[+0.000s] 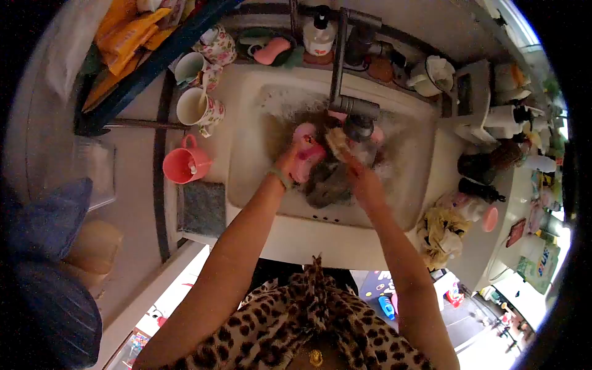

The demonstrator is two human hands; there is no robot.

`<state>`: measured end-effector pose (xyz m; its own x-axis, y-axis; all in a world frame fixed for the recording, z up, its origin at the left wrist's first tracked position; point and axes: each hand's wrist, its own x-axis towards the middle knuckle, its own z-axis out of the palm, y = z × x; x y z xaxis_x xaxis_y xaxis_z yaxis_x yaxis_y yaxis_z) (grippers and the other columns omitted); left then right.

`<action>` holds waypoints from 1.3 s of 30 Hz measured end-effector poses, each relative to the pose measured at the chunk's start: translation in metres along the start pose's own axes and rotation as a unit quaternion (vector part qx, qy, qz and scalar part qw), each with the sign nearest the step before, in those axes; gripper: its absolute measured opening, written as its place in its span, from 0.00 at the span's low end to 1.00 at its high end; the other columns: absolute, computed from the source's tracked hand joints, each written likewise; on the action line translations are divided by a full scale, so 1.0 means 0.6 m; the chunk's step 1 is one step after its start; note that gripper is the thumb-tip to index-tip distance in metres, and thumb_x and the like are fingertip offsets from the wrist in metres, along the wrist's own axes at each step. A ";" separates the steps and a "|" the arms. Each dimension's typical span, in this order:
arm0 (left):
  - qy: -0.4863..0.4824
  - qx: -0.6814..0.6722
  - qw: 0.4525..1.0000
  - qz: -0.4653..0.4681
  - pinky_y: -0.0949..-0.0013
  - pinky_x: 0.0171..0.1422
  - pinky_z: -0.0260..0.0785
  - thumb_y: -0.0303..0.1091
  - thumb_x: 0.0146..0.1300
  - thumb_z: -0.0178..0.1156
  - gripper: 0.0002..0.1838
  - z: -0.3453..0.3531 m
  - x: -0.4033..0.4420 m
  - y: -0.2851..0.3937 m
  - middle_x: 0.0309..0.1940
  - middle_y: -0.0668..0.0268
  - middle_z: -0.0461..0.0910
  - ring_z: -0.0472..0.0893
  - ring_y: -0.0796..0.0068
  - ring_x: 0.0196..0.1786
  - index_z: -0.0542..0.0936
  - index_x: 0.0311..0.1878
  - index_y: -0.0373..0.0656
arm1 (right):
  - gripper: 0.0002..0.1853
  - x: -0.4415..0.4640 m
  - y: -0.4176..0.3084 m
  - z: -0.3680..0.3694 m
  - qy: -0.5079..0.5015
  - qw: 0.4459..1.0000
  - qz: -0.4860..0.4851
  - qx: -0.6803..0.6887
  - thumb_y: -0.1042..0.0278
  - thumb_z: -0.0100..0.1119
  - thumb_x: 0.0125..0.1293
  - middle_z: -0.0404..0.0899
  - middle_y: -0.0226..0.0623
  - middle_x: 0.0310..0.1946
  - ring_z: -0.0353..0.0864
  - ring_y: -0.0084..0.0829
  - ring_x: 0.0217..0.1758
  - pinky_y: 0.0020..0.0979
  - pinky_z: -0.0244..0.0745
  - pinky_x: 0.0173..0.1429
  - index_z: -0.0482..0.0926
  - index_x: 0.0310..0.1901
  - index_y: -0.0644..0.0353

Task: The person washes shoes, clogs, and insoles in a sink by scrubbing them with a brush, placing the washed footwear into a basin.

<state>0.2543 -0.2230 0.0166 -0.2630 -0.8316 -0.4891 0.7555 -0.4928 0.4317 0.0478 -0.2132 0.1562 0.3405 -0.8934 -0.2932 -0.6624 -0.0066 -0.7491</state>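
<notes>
My left hand point(290, 163) is closed around a small pink shoe point(303, 171) with a brighter pink strap, held over the sink. My right hand point(362, 176) grips a scrubbing brush point(337, 143), its pale bristles facing the shoe with a small gap between them. Below and between my hands, a dark grey soaked item point(327, 186), perhaps another shoe, lies in the soapy water. More pink pieces show partly under the black faucet point(359, 108); their kind is hard to make out. The white sink point(246, 185) holds cloudy, foamy water.
Floral mugs point(200, 106) and a pink cup point(187, 165) stand along the left rim. A pump bottle point(319, 37) and a pink soap dish item point(271, 50) sit behind the sink. At right are a crumpled yellowish cloth or bag point(443, 233) and several bottles.
</notes>
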 end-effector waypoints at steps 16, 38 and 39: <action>0.052 0.728 0.661 0.172 0.60 0.63 0.66 0.45 0.56 0.62 0.44 0.021 -0.056 -0.009 0.59 0.57 0.72 0.74 0.55 0.57 0.51 0.72 0.45 | 0.17 -0.018 -0.065 0.079 -0.028 0.983 -0.032 -0.181 0.58 0.44 0.71 0.81 0.43 0.32 0.81 0.46 0.35 0.39 0.74 0.41 0.76 0.57 0.39; 0.032 -0.004 0.999 -0.010 0.62 0.66 0.63 0.60 0.67 0.45 0.36 0.048 -0.016 0.020 0.66 0.57 0.63 0.73 0.60 0.60 0.58 0.70 0.43 | 0.17 0.133 0.124 0.063 0.059 0.995 0.071 -0.037 0.64 0.49 0.69 0.78 0.45 0.52 0.79 0.43 0.51 0.33 0.72 0.53 0.75 0.59 0.47; 0.036 0.060 0.997 0.037 0.62 0.65 0.63 0.61 0.68 0.42 0.36 0.044 -0.007 0.023 0.65 0.58 0.65 0.73 0.61 0.59 0.60 0.69 0.43 | 0.18 0.098 0.080 0.049 0.091 0.994 0.052 0.010 0.65 0.49 0.69 0.78 0.44 0.52 0.79 0.41 0.52 0.32 0.71 0.53 0.74 0.60 0.46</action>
<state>0.2502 -0.2332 0.0445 -0.1626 -0.8485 -0.5036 0.6935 -0.4613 0.5534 0.0560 -0.2529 0.0855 0.1423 -0.9555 -0.2585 -0.6740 0.0978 -0.7323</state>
